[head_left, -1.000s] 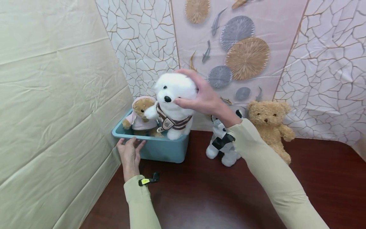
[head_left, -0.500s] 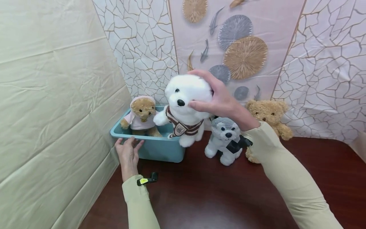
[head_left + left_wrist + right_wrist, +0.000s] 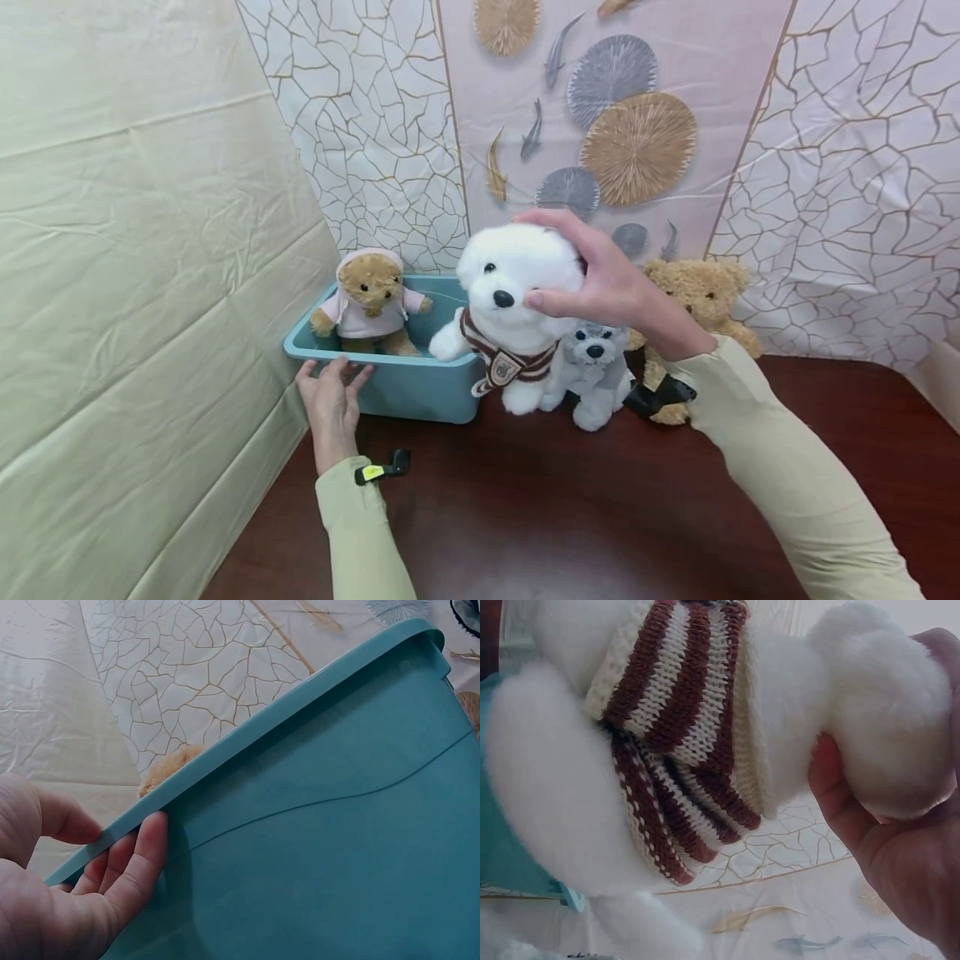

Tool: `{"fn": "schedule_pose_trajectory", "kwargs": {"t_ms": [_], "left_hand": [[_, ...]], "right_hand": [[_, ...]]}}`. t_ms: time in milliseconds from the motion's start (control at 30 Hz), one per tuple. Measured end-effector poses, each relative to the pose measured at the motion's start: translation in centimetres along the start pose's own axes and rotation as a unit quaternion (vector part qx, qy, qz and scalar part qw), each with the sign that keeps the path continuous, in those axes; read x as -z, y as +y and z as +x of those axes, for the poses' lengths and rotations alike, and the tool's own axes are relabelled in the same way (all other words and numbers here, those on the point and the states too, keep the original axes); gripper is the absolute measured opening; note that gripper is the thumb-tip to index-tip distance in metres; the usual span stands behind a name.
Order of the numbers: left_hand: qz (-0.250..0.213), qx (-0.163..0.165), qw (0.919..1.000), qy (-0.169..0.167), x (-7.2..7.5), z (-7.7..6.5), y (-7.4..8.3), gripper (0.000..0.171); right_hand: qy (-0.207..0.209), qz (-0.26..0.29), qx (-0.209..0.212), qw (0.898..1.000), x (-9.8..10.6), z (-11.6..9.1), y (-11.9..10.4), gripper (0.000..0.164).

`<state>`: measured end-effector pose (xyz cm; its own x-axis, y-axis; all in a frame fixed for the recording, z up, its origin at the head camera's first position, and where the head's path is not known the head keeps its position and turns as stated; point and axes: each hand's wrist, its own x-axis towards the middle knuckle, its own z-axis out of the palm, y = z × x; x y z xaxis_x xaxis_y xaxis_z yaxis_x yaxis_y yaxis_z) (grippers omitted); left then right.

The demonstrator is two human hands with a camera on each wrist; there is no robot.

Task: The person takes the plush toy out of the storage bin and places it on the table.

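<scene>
My right hand (image 3: 600,275) grips a white plush dog (image 3: 517,258) by its head, thumb on the side of its face. The dog wears a brown-and-cream striped knitted scarf (image 3: 682,682) with a badge and hangs upright just right of the blue bin (image 3: 420,392). At the bin's near left, my left hand (image 3: 330,400) pinches the rim; in the left wrist view the thumb lies over the rim (image 3: 247,735) and the fingers under it. Inside the bin stands a teddy bear in a pink hoodie (image 3: 371,300).
Behind the white dog sits a grey-and-white plush dog (image 3: 596,375), partly covered. A tan teddy bear (image 3: 705,292) sits farther right, partly hidden by my right arm. A cream cloth wall (image 3: 165,292) borders the left side of the dark red tabletop (image 3: 540,517).
The white plush dog has moved right and lower, from over the bin to beside it, in my right hand. My left hand stays on the rim.
</scene>
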<state>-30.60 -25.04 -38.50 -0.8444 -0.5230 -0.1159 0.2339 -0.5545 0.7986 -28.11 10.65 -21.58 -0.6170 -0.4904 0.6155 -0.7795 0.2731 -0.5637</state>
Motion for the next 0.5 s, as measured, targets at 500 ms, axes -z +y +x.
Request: {"fn": "schedule_pose_trajectory", "kwargs": {"t_ms": [500], "left_hand": [[0.0, 0.004, 1.0, 0.007, 0.0, 0.1, 0.0, 0.07]], "right_hand": [[-0.075, 0.009, -0.043, 0.996, 0.6, -3.8, 1.1, 0.079]]}}
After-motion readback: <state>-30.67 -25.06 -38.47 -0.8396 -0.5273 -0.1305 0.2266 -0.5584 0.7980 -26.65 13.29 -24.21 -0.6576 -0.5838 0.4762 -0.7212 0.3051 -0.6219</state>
